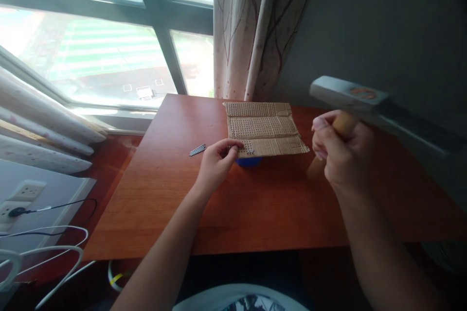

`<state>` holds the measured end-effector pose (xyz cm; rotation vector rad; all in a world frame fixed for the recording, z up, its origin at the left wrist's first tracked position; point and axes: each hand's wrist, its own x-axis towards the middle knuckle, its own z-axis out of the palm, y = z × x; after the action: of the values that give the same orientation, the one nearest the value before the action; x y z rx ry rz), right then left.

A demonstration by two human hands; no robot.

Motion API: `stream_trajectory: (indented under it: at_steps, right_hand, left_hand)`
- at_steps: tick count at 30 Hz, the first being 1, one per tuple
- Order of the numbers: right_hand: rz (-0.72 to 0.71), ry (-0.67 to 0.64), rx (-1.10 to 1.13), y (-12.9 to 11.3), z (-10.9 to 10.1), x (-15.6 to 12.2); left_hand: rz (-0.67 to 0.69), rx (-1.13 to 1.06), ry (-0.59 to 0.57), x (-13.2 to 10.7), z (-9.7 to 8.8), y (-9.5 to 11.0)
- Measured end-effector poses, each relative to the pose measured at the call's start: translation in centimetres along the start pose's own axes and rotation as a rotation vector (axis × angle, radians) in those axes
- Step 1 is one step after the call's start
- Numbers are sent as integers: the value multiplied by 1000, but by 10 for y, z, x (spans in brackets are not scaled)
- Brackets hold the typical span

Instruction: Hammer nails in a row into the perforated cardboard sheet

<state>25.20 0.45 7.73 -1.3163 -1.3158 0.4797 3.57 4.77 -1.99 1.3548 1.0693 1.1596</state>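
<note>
My right hand (339, 148) grips the wooden handle of a hammer (350, 92), raised above the right side of the table and slightly blurred. A creased sheet of cardboard (262, 126), punched with rows of small holes, lies ahead of me on a blue object (249, 161) that it mostly covers. At the sheet's near left corner my left hand (219, 158) is closed in a pinch; what is between the fingertips is too small to make out. Just right of those fingers, a few small metal nails (250, 152) show at the cardboard. More nails (197, 149) lie together left of the hand.
The brown wooden table (153, 214) reaches toward a window (109, 58) and a patterned curtain (237, 34). At lower left are a wall socket (27, 192) with a black plug and loose white cables (69, 248). A dark wall (383, 24) stands at right.
</note>
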Motion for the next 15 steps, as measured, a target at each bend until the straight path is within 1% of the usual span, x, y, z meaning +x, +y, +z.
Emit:
stream_trajectory:
  at_steps: [2,3,4,10,13,15]
  right_hand:
    - [13,103,155,7,0,4]
    - [13,145,197,10,-1,6]
    - [14,155,214,14,-2,8]
    - [-15,228,139,35,-9,12]
    - [-8,268,116,42,-13,11]
    - [-7,271,90,45,-16,10]
  left_hand:
    - [1,9,3,0,0,-1]
    - [1,19,9,0,-1,-2]
    - [2,32,17,0,-1,-2]
    - [39,50,31,-1,-2,-6]
    - [52,56,40,-2,-2,-9]
    - [59,82,56,-2,-3,-9]
